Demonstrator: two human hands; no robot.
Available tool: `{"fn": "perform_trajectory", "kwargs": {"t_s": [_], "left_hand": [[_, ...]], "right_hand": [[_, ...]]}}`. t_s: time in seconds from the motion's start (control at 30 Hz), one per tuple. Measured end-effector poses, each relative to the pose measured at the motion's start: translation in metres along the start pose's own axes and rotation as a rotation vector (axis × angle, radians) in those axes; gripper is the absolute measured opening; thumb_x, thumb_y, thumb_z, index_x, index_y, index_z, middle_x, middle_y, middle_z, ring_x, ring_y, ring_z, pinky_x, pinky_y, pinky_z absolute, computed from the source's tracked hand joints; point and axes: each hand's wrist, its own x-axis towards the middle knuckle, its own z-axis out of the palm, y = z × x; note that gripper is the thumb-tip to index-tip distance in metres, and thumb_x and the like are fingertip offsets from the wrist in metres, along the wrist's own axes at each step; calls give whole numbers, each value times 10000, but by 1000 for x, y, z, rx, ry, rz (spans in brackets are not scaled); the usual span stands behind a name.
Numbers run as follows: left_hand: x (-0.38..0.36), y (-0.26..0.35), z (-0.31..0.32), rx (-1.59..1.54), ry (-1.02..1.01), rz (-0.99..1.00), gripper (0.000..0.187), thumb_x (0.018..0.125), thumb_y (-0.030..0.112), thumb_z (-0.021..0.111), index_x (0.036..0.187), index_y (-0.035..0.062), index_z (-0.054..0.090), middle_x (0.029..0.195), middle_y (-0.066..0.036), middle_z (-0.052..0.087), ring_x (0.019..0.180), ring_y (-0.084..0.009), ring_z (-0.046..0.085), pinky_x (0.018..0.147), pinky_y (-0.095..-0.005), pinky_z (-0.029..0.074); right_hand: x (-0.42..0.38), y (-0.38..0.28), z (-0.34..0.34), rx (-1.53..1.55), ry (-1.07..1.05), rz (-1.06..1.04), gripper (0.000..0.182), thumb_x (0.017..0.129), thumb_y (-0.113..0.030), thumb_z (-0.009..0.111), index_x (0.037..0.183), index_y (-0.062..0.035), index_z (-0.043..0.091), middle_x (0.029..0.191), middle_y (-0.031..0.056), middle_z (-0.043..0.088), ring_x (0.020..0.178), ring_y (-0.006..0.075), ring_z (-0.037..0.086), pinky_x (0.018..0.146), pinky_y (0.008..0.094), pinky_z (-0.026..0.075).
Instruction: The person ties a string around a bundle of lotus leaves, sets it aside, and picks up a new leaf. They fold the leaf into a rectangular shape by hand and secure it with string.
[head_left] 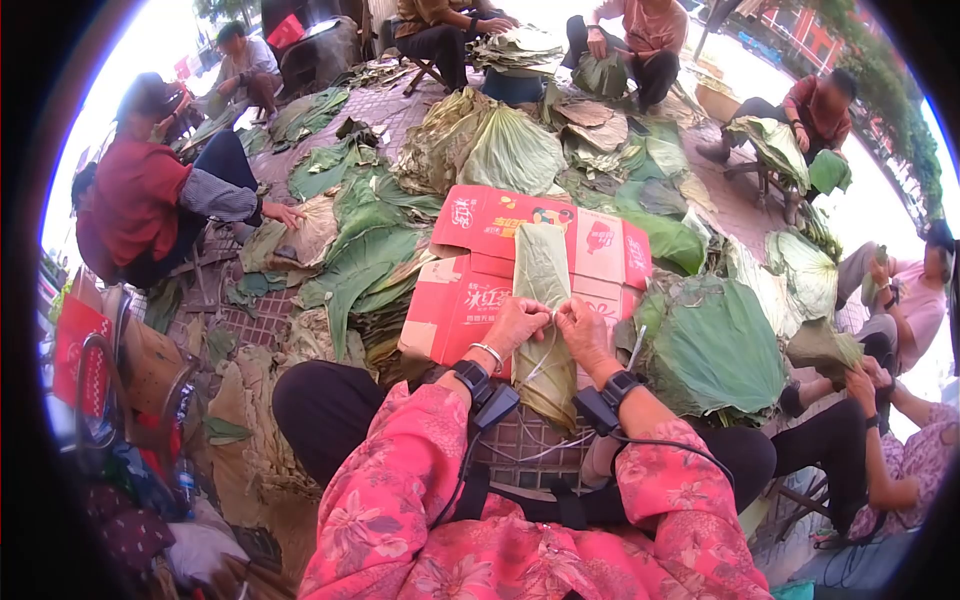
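A long, flat bundle of folded pale-green leaf (542,262) lies lengthwise in front of me, on top of a flattened red cardboard box (480,225). Over the middle of the bundle, my left hand (518,326) and my right hand (582,332) meet with fingertips pinched close together. Between them runs a thin pale string (540,338), partly hidden by the fingers. More thin white string (545,442) trails below the bundle, near my knees. Both wrists wear black strapped devices, and a bracelet circles the left one.
A stack of large green leaves (712,345) lies right of the box. Other leaf piles (365,245) spread left and beyond. A red-topped person (130,200) sits at left; several others sit around on low stools. Bags and a chair (150,370) stand at left.
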Motion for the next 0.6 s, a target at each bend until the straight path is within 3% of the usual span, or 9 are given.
{"fn": "perform_trajectory", "kwargs": {"t_s": [0.1,0.23,0.33,0.6], "left_hand": [[1,-2,6,28,56,42,114,769,79,611,799,-27,642,622,-22,604,473,-61,534,431,-213,410],[-3,-3,9,-15,180,57,68,728,63,617,731,-5,612,617,-43,587,506,-106,548,466,-250,430],[-6,-11,13,421,464,472,57,674,61,631,686,29,586,650,-69,550,580,-188,554,532,-307,443],[-13,-30,3,582,512,469,83,649,67,637,636,48,558,706,-94,518,652,-251,545,589,-353,442]], "right_hand": [[1,-2,-3,26,-32,44,122,785,-148,637,804,-51,564,638,120,582,598,253,588,547,349,449],[0,8,-9,14,-71,131,135,779,-165,636,789,-48,569,649,127,591,618,284,595,555,374,450],[-4,26,-14,-83,-66,118,153,769,-191,638,769,-54,569,666,138,600,645,316,599,571,398,452],[-10,51,-6,-193,-115,299,197,762,-259,625,752,-69,574,713,154,616,720,346,603,643,429,460]]}}
